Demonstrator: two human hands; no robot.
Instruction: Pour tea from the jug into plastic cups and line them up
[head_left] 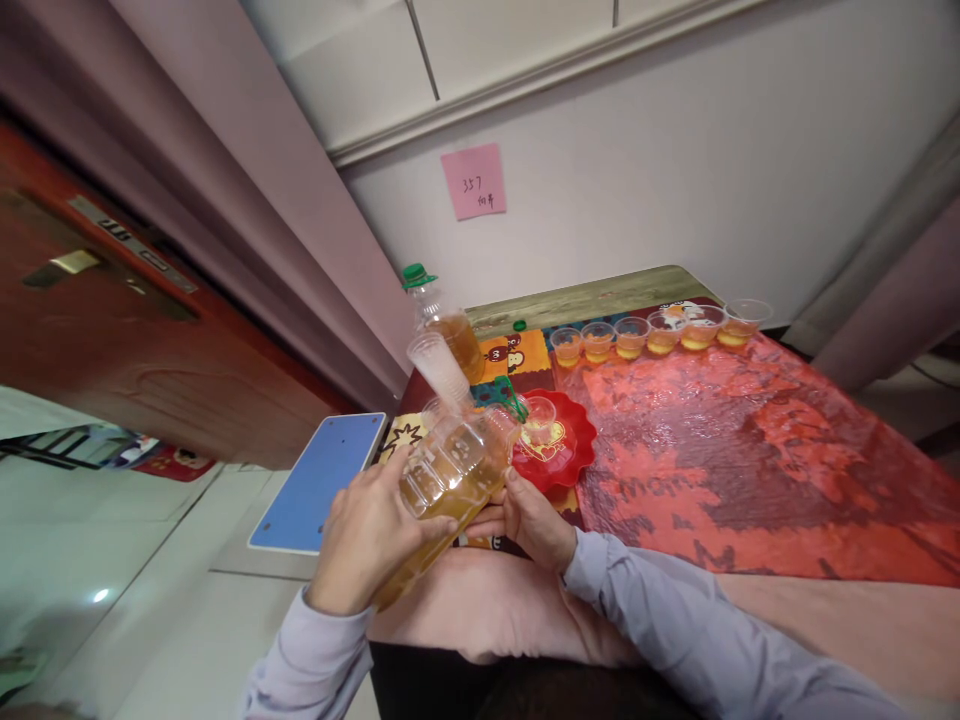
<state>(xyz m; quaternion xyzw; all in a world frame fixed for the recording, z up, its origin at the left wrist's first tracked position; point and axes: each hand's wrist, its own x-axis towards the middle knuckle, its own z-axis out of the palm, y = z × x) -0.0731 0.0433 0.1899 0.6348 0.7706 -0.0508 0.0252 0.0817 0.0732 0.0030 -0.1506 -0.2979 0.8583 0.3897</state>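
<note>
My left hand (367, 535) is wrapped round a large clear plastic bottle (454, 470) of yellow liquid. Tilted over, the bottle has its neck toward a clear plastic cup (538, 415) on a red scalloped plate (574, 440). Near the neck, my right hand (529, 515) grips the bottle from below with its fingertips. A green ring or strap (514, 400) hangs by the bottle's mouth. Whether liquid is flowing cannot be made out. Behind the bottle are a stack of clear cups (442, 370) and a second bottle (457, 335) with a green cap.
Several clear cups with a little yellow liquid stand in a row, one being a cup (631, 337), along the table's back. A loose green cap (520, 325) lies near the wall. A red patterned cover (712, 440) lies over the table. A blue stool (319, 480) stands at the left.
</note>
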